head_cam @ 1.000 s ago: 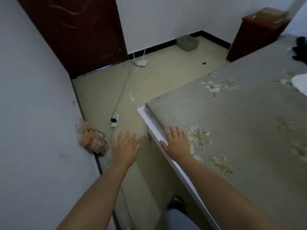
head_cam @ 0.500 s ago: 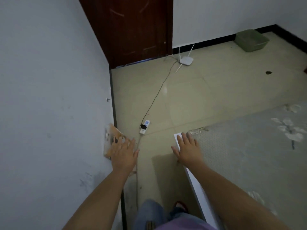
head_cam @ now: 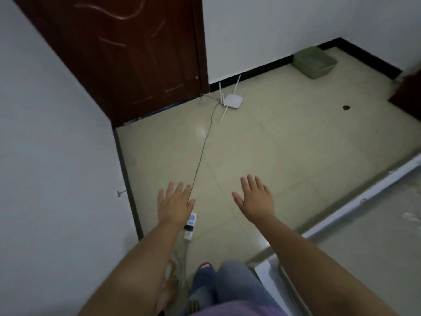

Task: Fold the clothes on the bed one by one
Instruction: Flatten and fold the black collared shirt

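Fingers (head_cam: 180,190) of both hands straight, empty.

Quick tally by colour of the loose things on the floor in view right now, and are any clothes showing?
White: 2 - white router with antennas, white power strip
Green: 1 - green plastic bin
Dark: 1 - small dark scrap
Clothes to fold: 0 in view
Total: 4 things

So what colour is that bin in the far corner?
Pale green, the bin, clearest in the head view.
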Demonstrator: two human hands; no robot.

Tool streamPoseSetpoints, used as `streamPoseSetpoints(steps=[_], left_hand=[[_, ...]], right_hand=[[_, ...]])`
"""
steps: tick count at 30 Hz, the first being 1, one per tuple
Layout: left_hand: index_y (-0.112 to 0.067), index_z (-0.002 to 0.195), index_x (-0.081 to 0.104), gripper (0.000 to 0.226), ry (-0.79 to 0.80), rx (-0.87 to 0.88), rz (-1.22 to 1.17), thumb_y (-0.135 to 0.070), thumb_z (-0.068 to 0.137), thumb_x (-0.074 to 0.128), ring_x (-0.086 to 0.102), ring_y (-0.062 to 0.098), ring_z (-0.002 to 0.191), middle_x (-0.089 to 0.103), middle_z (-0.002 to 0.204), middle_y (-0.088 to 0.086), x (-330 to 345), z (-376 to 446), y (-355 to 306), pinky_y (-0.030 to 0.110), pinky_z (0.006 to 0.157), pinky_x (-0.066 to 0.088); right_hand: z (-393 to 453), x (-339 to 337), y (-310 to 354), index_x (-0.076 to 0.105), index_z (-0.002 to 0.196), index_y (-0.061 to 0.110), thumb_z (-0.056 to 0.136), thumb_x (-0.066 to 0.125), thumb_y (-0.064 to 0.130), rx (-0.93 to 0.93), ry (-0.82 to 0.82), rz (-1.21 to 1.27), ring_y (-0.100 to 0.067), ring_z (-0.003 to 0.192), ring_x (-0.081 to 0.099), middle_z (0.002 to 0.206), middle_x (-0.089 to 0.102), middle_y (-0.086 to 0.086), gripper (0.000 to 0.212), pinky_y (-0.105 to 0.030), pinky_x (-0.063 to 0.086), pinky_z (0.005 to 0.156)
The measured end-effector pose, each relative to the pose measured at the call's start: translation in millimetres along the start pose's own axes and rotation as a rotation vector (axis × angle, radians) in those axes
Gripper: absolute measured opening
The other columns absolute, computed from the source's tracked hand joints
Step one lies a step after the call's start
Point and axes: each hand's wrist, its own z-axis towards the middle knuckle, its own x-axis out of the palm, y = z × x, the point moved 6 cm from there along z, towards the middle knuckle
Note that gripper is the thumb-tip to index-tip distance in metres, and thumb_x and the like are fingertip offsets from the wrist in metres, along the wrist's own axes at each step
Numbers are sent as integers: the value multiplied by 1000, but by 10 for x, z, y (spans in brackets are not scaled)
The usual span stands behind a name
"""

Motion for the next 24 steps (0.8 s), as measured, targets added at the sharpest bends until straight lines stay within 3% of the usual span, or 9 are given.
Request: streamPoseSetpoints(steps=[7,11,17,24], left_hand=[[-28,146,17,52,-34,284,81,-44,97,25,4,19,143,14,155,-6,-572,1614,-966,42,114,5],[-29,146,16,52,-46,436,113,-44,97,25,4,18,143,13,155,-6,-915,2394,-1675,42,114,5],[-28,146,16,51,-115,550,156,-43,98,25,4,19,143,15,155,-6,-1668,3715,-2832,43,114,6],[-29,146,15,51,-125,737,182,-43,98,25,4,18,143,14,155,-7,-2132,4686,-4278,43,114,6]], right_hand=[[1088,-515,-634,16,146,15,96,22,51,178,-54,50,-26,144,5,156,11,-7,63,-39,9,114],[1594,-696,-1312,14,147,14,96,19,51,296,4,21,-26,144,3,156,9,-8,63,-39,9,115],[2458,-1480,-2580,17,146,13,96,21,50,463,-74,4,-26,143,6,156,11,-8,62,-39,9,114],[3006,-2094,-3781,17,146,13,96,20,51,651,-124,32,-26,144,4,156,10,-8,62,-40,8,115]])
